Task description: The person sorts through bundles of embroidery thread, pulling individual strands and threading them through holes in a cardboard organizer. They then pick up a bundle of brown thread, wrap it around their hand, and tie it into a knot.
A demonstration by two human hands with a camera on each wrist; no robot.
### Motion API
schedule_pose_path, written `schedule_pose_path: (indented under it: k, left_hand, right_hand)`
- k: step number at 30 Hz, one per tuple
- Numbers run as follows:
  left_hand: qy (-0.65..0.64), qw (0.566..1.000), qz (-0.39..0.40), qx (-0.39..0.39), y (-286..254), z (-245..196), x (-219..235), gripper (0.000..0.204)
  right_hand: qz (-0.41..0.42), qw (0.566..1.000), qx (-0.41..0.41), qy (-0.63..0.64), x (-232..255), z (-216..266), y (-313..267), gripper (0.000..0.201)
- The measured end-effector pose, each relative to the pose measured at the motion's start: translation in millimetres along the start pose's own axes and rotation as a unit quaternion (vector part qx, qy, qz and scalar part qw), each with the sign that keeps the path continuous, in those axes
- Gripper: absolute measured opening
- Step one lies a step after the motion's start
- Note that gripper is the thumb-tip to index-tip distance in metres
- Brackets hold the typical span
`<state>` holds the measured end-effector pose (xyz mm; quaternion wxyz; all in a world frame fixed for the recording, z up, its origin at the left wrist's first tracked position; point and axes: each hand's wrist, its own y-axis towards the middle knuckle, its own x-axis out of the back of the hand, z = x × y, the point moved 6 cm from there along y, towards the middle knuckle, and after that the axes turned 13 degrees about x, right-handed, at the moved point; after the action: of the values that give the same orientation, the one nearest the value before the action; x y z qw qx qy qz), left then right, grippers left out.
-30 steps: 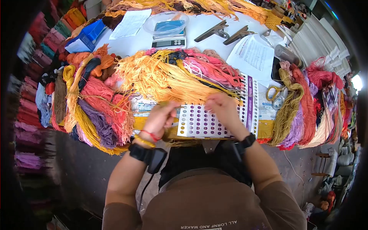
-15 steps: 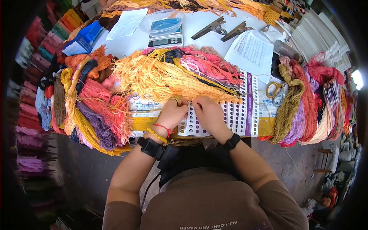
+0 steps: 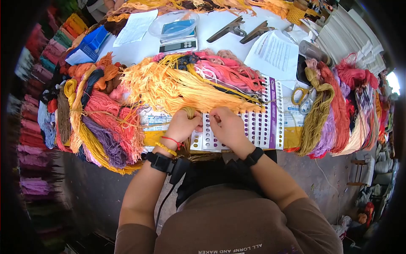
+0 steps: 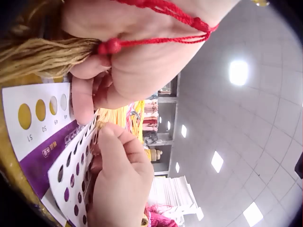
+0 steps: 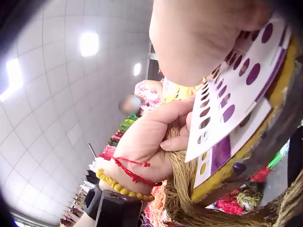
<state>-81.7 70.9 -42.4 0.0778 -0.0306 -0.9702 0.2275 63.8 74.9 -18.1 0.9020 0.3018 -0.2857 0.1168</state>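
Fingers of the left hand [image 3: 182,126] curl round olive-brown thread [image 5: 182,182]; thumb and fingertips of the right hand [image 3: 229,130] come together at the punched colour card [image 3: 253,132] (pinching what, I can't quite tell). The thread lies just beside the card, orange yarn [image 3: 182,91] heaped beyond.

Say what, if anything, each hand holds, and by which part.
Left hand: olive-brown skein, gripped by its upper part. Right hand: its hold, if any, cannot be told.

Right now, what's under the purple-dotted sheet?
A yellow-dotted sheet shows beneath the purple-dotted sheet. The rest of it, covered by the upper sheet, the left hand and brown thread, can't be seen.
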Motion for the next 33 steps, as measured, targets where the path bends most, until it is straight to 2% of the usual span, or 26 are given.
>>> schedule_pose_path:
  k: [5, 12, 20, 24, 26, 29, 31, 32, 33]
  left_hand:
    - [-0.027, 0.999, -0.017, 0.013, -3, -3, -3, 0.01]
    - [0.027, 0.999, -0.005, 0.022, -1, -11, -10, 0.011]
    - [0.058, 0.998, -0.018, 0.006, 0, -12, -14, 0.01]
    - [0.114, 0.993, -0.043, -0.01, 0, -15, -14, 0.01]
    - [0.118, 0.992, -0.049, -0.018, 0, -13, -13, 0.01]
    - [0.082, 0.996, -0.044, -0.012, -2, -3, -3, 0.01]
    - [-0.002, 0.999, -0.044, -0.032, -11, -6, 10, 0.009]
    - [-0.002, 0.999, -0.043, -0.031, -17, -10, 17, 0.009]
    - [-0.136, 0.99, 0.033, 0.014, -26, -12, 19, 0.009]
  right_hand:
    - [-0.002, 0.999, 0.024, -0.032, -4, -4, 0, 0.008]
    - [-0.007, 0.999, -0.009, -0.032, -2, -2, 2, 0.007]
    - [0.02, 0.996, 0.03, -0.083, -8, 0, 2, 0.009]
    - [0.002, 0.998, 0.034, -0.048, -4, 0, 2, 0.01]
    - [0.01, 0.999, -0.045, 0.013, -2, -4, 0, 0.011]
    - [0.031, 0.998, -0.045, 0.016, 1, 1, 1, 0.011]
    - [0.024, 0.999, -0.035, 0.008, 1, -1, 1, 0.012]
    - [0.017, 1.0, -0.024, 0.002, 0, -1, 0, 0.012]
    - [0.019, 0.999, -0.025, 0.003, -3, -3, -1, 0.012]
